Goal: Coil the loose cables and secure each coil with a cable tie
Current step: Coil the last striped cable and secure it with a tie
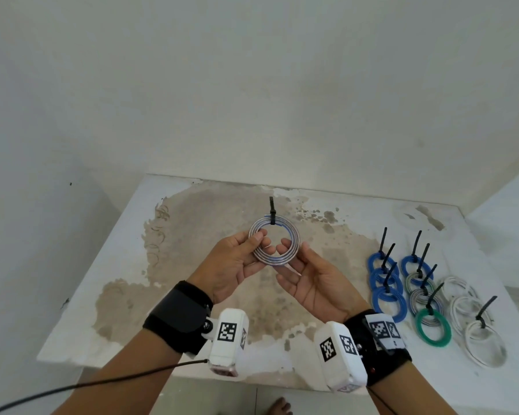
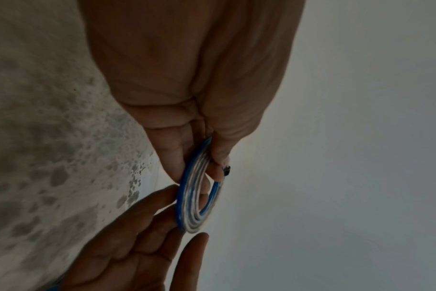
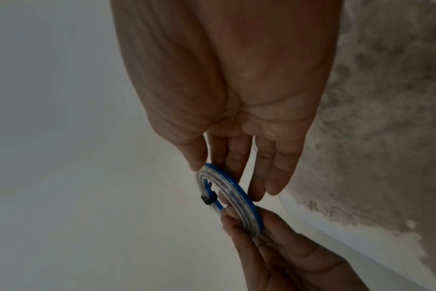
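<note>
We held the coil (image 1: 274, 244) above the table (image 1: 192, 295), between both hands. The coil comprised several flat turns of translucent grey cable edged with a blue strand, forming a neat ring. A black cable tie (image 1: 272, 212) clamped the far side of the ring, its tail pointing up and away from us. Our left hand (image 1: 237, 265) pinched the ring's left side between thumb and fingers; our right hand (image 1: 315, 280) pinched its right side likewise. Finished coils (image 1: 414, 292) lay to the right on the table.
</note>
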Demonstrator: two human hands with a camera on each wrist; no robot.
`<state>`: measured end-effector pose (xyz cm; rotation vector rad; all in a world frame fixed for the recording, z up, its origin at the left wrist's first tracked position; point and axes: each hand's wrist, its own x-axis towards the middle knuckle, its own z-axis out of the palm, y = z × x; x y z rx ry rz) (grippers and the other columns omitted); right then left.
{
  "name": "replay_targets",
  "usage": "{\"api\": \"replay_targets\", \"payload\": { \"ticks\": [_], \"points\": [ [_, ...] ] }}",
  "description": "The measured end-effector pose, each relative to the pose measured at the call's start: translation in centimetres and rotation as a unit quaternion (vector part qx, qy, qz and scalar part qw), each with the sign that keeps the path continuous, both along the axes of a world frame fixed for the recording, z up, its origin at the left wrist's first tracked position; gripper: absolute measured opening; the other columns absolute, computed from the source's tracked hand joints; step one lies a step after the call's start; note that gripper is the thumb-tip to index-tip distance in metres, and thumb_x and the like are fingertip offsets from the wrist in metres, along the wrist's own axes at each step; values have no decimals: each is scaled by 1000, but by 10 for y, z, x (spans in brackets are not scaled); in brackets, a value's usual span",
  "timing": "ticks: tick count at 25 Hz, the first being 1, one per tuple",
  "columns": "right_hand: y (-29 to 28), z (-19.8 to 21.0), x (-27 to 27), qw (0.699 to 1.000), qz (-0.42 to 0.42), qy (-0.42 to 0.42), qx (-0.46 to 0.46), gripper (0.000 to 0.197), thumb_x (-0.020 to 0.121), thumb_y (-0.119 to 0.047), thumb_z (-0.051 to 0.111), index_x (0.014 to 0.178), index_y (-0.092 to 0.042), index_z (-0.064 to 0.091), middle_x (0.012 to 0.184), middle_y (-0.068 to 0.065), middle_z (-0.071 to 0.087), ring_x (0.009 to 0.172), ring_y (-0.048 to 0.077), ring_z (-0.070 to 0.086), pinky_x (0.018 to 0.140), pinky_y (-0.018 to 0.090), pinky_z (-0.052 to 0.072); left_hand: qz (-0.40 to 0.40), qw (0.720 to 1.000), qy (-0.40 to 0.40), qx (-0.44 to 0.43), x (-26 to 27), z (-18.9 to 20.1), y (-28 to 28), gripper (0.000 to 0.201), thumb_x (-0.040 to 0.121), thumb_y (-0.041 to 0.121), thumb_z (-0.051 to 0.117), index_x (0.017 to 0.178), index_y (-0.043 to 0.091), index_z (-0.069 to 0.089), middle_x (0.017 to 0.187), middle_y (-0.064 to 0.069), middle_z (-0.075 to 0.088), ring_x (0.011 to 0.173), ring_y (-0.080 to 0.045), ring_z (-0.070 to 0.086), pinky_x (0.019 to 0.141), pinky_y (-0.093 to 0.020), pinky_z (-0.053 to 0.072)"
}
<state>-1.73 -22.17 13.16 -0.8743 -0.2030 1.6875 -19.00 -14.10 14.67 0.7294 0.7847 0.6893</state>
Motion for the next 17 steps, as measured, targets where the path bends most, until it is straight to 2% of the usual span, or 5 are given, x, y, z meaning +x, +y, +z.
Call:
{"api": "replay_targets", "payload": {
  "ticks": [6,9,13,15,17],
  "points": [
    [-9,0,-37,1000,-10,9,20,32,100,-26,52,124,-14,69,126,4,69,110,20,69,82,29,57,0,999,-22,-37,-28,-1,-3,15,101,17,54,105,8,65,91,-6,73,81,-12,74,71,-24,60],
    [-24,2,-47,999,-26,-39,21,32,98,-25,55,125,-16,67,120,1,71,107,18,69,80,28,56,-18,999,-11,-47,-31,-9,-11,18,101,21,54,110,11,66,98,-3,74,85,-12,74,70,-25,59],
    [-58,-4,-38,988,-66,-137,-12,22,97,-28,58,114,-20,69,108,-4,73,91,12,66,71,26,43,-99,982,161,21,-38,-44,-33,27,102,34,53,124,20,60,121,2,68,103,-24,70,81,-37,57],
    [-78,-11,-23,969,-63,-235,-43,18,102,-25,55,114,-20,69,105,-4,73,87,10,66,69,25,37,-157,957,243,31,-57,-75,-48,28,102,36,51,121,20,64,119,1,71,101,-24,70,80,-35,54],
    [-97,-19,-7,927,-38,-365,-72,18,104,-23,54,110,-21,71,102,-3,73,85,5,66,69,21,40,-194,934,298,-22,-79,-102,-66,27,103,33,52,113,16,71,110,-4,75,97,-26,71,80,-36,52]
  ]
}}
